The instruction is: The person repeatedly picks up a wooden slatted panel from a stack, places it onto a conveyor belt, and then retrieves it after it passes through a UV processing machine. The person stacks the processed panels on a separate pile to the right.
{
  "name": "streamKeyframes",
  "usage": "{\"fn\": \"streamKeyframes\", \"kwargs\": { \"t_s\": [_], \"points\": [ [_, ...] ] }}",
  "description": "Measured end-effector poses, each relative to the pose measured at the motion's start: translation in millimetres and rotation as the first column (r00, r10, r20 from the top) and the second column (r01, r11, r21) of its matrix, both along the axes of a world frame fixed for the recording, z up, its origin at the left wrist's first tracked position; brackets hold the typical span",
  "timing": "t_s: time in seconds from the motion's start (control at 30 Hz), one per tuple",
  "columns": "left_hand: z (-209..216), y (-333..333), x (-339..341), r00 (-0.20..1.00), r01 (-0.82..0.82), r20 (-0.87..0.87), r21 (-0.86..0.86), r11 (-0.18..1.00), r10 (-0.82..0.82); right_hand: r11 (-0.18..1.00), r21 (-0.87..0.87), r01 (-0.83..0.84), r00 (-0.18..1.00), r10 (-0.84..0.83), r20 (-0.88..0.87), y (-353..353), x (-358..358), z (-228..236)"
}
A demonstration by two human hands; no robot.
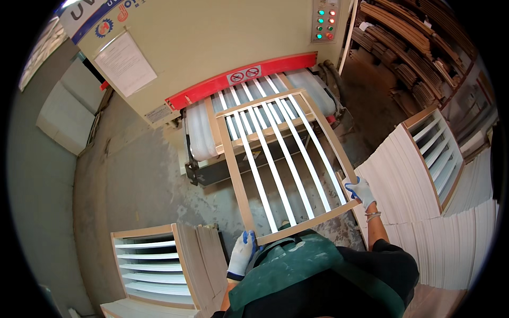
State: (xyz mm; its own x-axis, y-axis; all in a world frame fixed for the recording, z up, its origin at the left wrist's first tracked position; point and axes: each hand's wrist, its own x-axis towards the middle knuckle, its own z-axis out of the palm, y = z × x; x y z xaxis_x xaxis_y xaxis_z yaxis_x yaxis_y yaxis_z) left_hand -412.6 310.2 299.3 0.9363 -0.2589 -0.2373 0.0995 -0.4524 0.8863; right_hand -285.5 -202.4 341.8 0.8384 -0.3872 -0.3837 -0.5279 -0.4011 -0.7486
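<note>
A rectangular wooden frame with several white slats point(237, 183) is held in front of me, tilted away toward a machine. My left hand point(242, 257), in a white glove with blue fingertips, grips its near left corner. At the near right corner my right hand point(362, 192), gloved alike, is closed round the rail. The far end of the frame overlaps a second slatted frame point(213, 122), which lies on the conveyor belt point(199, 135) and runs under a red guard bar point(212, 87). Whether the two frames touch there I cannot tell.
The beige machine point(212, 32) carries a control panel point(324, 21) with lit buttons. A stack of slatted frames point(146, 230) stands at my near left, another stack point(392, 175) at my right. Racks of wooden strips point(408, 26) fill the far right. White panels point(69, 116) lean at the left wall.
</note>
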Motion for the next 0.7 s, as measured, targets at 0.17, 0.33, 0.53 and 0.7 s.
{"fn": "streamKeyframes", "kwargs": {
  "t_s": [0.17, 0.33, 0.53, 0.7],
  "points": [
    [-5.3, -4.3, 3.4, 0.982, -0.157, -0.113, -0.027, 0.987, 0.153, 1.0, -0.023, 0.005, 1.0, -0.005, -0.013, -3.5, -4.2, -3.5],
    [40.9, -24.4, 3.0, 0.986, -0.084, 0.149, 0.096, 0.992, 0.069, 0.999, 0.011, 0.037, 0.999, -0.037, -0.001, -7.4, -10.2, -10.3],
    [64.5, -38.2, 8.7, 0.93, -0.317, -0.231, -0.115, 0.941, 0.285, 0.999, -0.033, 0.037, 0.999, -0.037, 0.001, -9.8, -14.4, -17.7],
    [32.8, -30.8, 5.3, 0.944, -0.293, -0.175, -0.054, 0.955, 0.28, 0.999, -0.034, -0.002, 1.0, 0.001, -0.015, -13.4, -13.6, -21.6]
  ]
}}
